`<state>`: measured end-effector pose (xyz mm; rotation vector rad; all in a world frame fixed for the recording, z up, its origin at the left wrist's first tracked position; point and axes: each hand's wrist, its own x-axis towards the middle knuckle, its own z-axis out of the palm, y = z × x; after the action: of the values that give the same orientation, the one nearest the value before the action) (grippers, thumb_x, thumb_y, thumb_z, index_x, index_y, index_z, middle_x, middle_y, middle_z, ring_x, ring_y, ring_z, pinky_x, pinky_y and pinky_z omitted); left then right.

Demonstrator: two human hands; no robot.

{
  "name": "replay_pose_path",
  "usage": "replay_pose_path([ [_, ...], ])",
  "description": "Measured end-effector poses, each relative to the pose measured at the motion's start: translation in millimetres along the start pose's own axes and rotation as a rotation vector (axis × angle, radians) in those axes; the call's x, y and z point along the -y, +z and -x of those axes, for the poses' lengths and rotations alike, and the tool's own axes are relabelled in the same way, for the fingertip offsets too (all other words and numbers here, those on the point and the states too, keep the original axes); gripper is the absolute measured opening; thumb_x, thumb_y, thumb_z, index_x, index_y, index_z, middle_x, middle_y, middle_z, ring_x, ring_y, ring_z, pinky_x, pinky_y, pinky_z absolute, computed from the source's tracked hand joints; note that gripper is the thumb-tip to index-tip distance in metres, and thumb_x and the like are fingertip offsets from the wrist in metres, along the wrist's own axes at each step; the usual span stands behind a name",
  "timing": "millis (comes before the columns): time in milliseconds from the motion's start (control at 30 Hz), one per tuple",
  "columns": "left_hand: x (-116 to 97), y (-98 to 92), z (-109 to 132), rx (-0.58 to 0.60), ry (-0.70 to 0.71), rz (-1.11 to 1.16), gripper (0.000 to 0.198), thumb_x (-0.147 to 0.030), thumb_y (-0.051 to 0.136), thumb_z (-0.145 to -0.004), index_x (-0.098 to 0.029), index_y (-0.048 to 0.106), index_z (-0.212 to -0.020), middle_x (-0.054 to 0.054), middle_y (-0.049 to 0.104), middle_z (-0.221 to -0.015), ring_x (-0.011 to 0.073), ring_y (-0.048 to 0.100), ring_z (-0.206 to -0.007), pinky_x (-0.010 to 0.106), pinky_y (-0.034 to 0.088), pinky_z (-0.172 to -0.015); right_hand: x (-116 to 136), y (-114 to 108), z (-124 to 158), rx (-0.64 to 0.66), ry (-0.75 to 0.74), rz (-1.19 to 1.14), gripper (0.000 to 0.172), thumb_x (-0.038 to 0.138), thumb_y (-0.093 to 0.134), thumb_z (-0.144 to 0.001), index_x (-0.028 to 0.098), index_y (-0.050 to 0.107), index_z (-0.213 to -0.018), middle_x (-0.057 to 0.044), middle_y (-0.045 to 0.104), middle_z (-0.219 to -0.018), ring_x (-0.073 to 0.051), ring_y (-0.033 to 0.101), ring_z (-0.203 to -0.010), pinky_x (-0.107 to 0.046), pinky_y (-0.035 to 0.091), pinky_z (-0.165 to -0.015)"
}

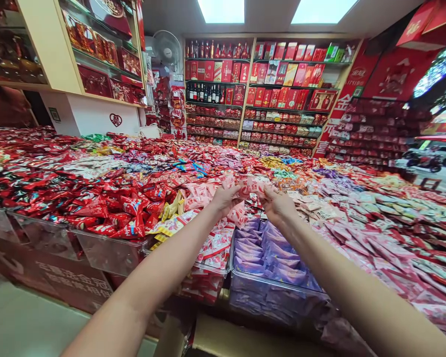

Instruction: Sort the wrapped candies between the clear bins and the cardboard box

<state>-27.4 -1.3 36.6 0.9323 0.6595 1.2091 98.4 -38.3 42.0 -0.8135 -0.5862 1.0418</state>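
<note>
Both arms reach out over a display of wrapped sweets. My left hand (pixel 226 198) is closed on the left end of some pink candy packets (pixel 253 185) with red print. On their right end, my right hand (pixel 278 204) pinches with thumb and fingers. How many packets are held I cannot tell. Under the hands, a clear bin (pixel 231 271) of purple packets (pixel 271 255) stands beside white and red packets (pixel 217 243). More pink packets (pixel 198 193) lie just left of my left hand.
Red packets (pixel 130 210) fill clear bins at the left. Pale pink packets (pixel 375 253) spread to the right. An open cardboard box (pixel 245 339) sits below the counter's front edge. Shelves (pixel 250 106) of bottles and red boxes line the back wall, near a fan (pixel 166 49).
</note>
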Motion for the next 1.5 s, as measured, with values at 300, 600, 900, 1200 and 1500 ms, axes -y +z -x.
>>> replay_pose_path([
  [300, -0.8, -2.2, 3.0, 0.202, -0.11, -0.011, 0.012, -0.016, 0.052, -0.077, -0.011, 0.059, -0.085, 0.007, 0.067, -0.069, 0.0162, 0.065, -0.064, 0.033, 0.051, -0.069, -5.8, -8.4, 0.9, 0.079, -0.113, 0.256, 0.021, 0.027, 0.065, -0.059, 0.017, 0.048, -0.065, 0.004, 0.056, -0.059, -0.008, 0.053, -0.049, -0.019, 0.042, -0.04],
  [600, 3.6, -3.8, 5.2, 0.341, -0.025, 0.055, 0.017, -0.02, 0.066, -0.068, -0.01, 0.059, -0.081, 0.004, 0.066, -0.075, 0.0124, 0.063, -0.068, 0.036, 0.047, -0.081, -4.9, -12.2, 7.5, 0.068, -0.134, 0.395, 0.032, 0.039, 0.068, -0.052, 0.018, 0.047, -0.062, 0.004, 0.051, -0.062, -0.009, 0.049, -0.056, -0.022, 0.042, -0.046],
  [900, 4.0, -2.6, 5.4, 0.301, -0.027, 0.084, 0.012, -0.015, 0.064, -0.069, -0.01, 0.059, -0.079, 0.004, 0.066, -0.074, 0.0127, 0.062, -0.067, 0.032, 0.05, -0.074, -3.7, -14.3, 14.2, 0.269, -0.241, 0.45, 0.03, 0.038, 0.07, -0.055, 0.018, 0.051, -0.067, 0.003, 0.055, -0.062, -0.011, 0.051, -0.059, -0.025, 0.041, -0.057],
  [1200, 2.0, -1.7, 6.1, 0.304, -0.071, 0.103, 0.012, -0.018, 0.057, -0.076, -0.01, 0.06, -0.085, 0.004, 0.065, -0.072, 0.013, 0.061, -0.066, 0.037, 0.049, -0.076, -1.2, -17.3, 12.0, 0.225, -0.091, 0.286, 0.03, 0.031, 0.076, -0.048, 0.018, 0.054, -0.063, 0.003, 0.06, -0.061, -0.009, 0.053, -0.057, -0.024, 0.041, -0.058],
  [1500, 3.7, 0.0, 0.3, 0.179, -0.027, 0.198, 0.007, -0.014, 0.054, -0.077, -0.01, 0.058, -0.073, 0.003, 0.066, -0.066, 0.012, 0.062, -0.062, 0.036, 0.047, -0.08, 11.3, -4.5, 20.1, 0.127, 0.09, -0.072, 0.03, 0.02, 0.078, -0.046, 0.019, 0.056, -0.067, 0.005, 0.063, -0.063, -0.007, 0.054, -0.056, -0.019, 0.041, -0.049],
])
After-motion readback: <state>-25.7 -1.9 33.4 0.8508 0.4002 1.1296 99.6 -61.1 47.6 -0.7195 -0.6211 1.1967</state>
